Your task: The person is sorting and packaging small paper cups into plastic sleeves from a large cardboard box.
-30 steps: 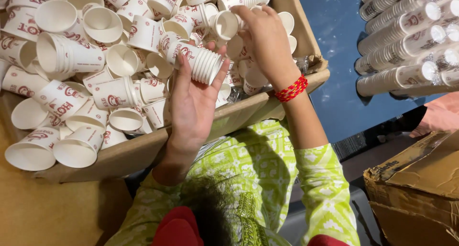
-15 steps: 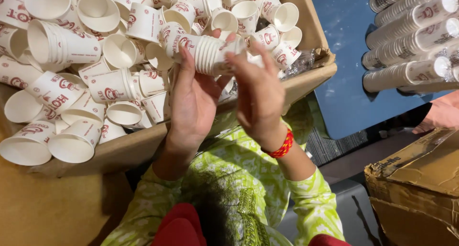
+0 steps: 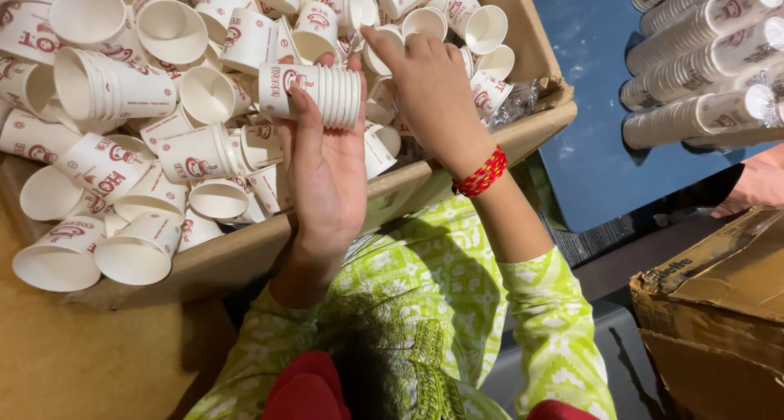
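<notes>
My left hand (image 3: 327, 171) is raised palm up and grips a short nested stack of white paper cups (image 3: 314, 93) with red print, lying sideways across my fingertips. My right hand (image 3: 429, 89), with a red beaded bracelet (image 3: 480, 173) on the wrist, reaches into the cardboard box (image 3: 245, 253) and rests its fingers on loose cups near the box's right side; I cannot see whether it holds one. The box is full of several loose white cups (image 3: 147, 248) and another nested stack (image 3: 110, 85).
Long nested rows of cups (image 3: 702, 57) lie on a blue surface (image 3: 588, 142) at the right. Another person's hand (image 3: 759, 183) shows at the right edge. A torn cardboard carton (image 3: 719, 306) sits at lower right. My green patterned sleeves fill the lower middle.
My right hand came back to the stack in my left hand half a second ago, then moved away again into the loose cups. The stack stays in my left hand.
</notes>
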